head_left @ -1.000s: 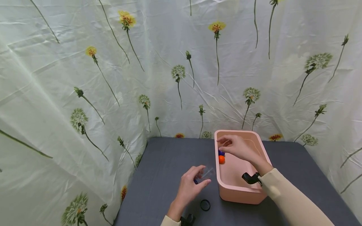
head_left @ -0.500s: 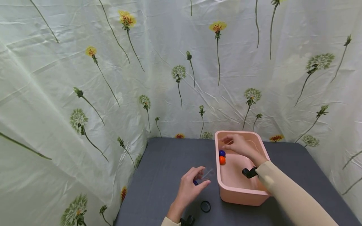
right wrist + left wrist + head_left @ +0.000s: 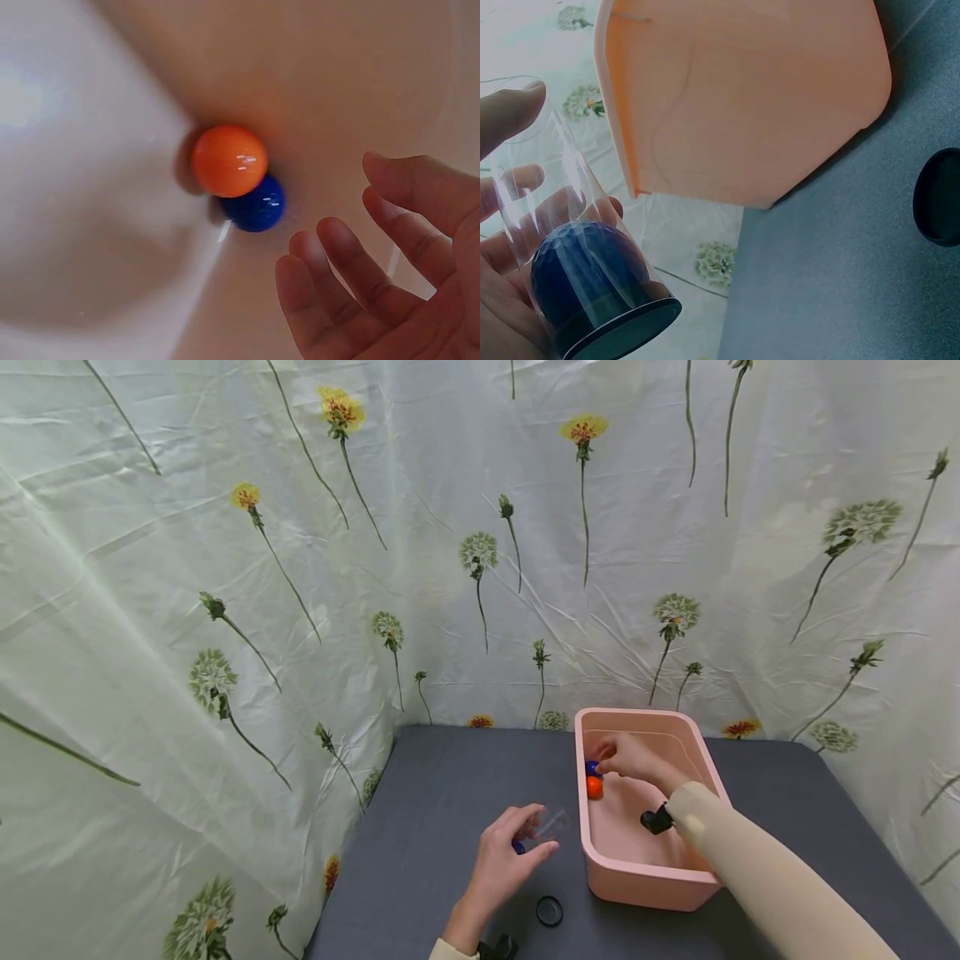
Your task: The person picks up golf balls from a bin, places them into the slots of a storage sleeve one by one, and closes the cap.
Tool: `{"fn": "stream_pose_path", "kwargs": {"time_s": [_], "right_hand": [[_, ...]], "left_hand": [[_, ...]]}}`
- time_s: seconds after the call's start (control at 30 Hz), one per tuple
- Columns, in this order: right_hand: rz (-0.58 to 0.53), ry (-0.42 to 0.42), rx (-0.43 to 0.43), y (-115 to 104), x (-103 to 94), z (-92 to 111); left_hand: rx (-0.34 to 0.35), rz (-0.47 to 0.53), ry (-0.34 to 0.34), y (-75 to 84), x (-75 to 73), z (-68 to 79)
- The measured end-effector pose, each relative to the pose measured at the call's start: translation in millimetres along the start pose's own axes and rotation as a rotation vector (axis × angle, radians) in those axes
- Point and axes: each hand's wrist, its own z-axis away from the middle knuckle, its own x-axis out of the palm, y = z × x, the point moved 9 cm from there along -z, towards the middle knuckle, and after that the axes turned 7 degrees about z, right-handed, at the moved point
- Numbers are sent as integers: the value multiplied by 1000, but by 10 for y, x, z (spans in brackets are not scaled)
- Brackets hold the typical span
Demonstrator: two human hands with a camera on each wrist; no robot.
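My left hand [image 3: 501,856] grips a clear plastic tube [image 3: 562,169] beside the pink bin [image 3: 651,885]. Inside the tube's lower end sits a dark blue dimpled ball [image 3: 585,262], like a golf ball, above a black end cap [image 3: 626,330]. The tube's other end looks uncovered. My right hand [image 3: 628,758] is down inside the bin, fingers slightly bent and holding nothing in the right wrist view. Close to its fingertips, an orange ball [image 3: 229,160] and a glossy blue ball [image 3: 259,206] lie together against the bin wall.
A round black cap [image 3: 549,911] lies on the dark grey table [image 3: 465,768], between my left wrist and the bin. Behind the table hangs a pale curtain [image 3: 427,568] printed with dandelions. Each wrist carries a small black camera mount.
My right hand has lowered deeper into the bin, toward the blue ball. The left hand keeps its grip on the tube. The view has shifted slightly.
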Motion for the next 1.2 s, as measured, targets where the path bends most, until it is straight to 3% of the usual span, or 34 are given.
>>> {"fn": "stream_pose_path", "kwargs": {"time_s": [0.47, 0.8, 1.2], "right_hand": [[29, -163, 87, 253, 327, -67], [76, -169, 115, 274, 405, -52], [173, -284, 180, 329, 537, 50]], "left_hand": [[19, 8, 10, -9, -23, 0], [9, 9, 10, -37, -38, 14], [-7, 18, 4, -31, -26, -7]]}}
